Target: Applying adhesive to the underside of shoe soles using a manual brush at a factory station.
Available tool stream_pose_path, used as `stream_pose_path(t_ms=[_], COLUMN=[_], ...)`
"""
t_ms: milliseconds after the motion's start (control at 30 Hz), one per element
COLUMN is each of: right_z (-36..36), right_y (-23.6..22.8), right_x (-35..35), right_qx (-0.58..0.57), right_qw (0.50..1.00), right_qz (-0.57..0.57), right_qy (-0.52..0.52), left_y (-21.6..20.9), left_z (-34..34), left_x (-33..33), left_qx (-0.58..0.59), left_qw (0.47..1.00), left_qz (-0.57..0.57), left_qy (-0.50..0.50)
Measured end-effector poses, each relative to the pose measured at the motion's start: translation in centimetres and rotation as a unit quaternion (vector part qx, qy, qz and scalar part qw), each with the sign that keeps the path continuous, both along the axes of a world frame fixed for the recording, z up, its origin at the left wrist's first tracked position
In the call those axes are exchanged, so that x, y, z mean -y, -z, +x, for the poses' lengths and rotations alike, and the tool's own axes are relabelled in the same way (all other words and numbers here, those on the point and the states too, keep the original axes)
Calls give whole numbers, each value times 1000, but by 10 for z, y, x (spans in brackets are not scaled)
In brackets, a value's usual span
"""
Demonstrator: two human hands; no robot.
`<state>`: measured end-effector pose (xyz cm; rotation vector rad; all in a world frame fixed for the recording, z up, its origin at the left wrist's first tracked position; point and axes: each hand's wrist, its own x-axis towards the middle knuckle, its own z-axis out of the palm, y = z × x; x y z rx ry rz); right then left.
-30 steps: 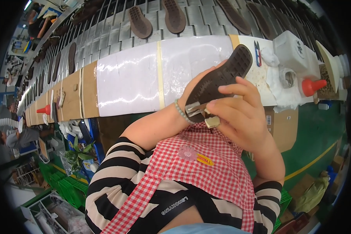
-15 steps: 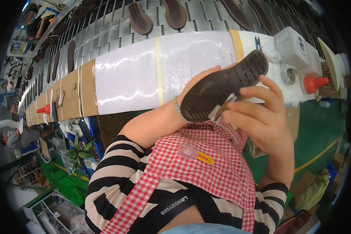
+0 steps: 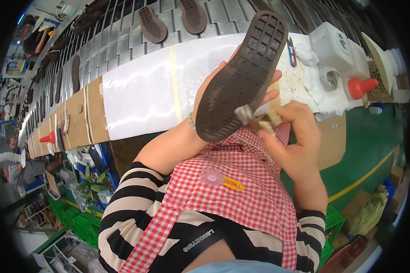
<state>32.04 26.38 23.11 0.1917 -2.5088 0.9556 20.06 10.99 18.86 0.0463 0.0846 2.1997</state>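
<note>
A dark brown shoe sole (image 3: 241,75) slants up and to the right over the table's front edge, its patterned tread facing me. Behind it, my left hand (image 3: 204,93) is closed round the sole, with fingertips showing past its right edge. My right hand (image 3: 300,136) is beside the lower half, pinching a small beige piece (image 3: 273,117) between thumb and fingers. A whitish end (image 3: 243,113) of what it holds overlaps the tread near the sole's lower right edge. Motion blur hides the exact kind of this piece.
Beyond the white-covered table (image 3: 136,91) runs a slatted metal conveyor (image 3: 123,36) carrying several brown soles. At right are a white container (image 3: 330,45), a red-capped bottle (image 3: 362,88), cutters (image 3: 291,52) and white cloth (image 3: 328,100). Another red-tipped bottle (image 3: 47,137) lies at left.
The sole has swung more upright and moved left, its upper end now over the conveyor. My right hand has shifted left and slightly down, still pinching the small piece.
</note>
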Motion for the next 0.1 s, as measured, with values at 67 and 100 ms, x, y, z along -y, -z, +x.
stream_pose_path(t_ms=[67,100], right_z=[0,0], right_y=[-2,-5], right_x=[-5,-6], right_qx=[-18,-35], right_qw=[999,997], right_qz=[26,50], right_qy=[18,35], left_y=[4,6], left_z=[1,0], left_x=[2,3], left_qx=[47,75], left_qw=[997,993], left_qz=[63,86], left_qy=[12,20])
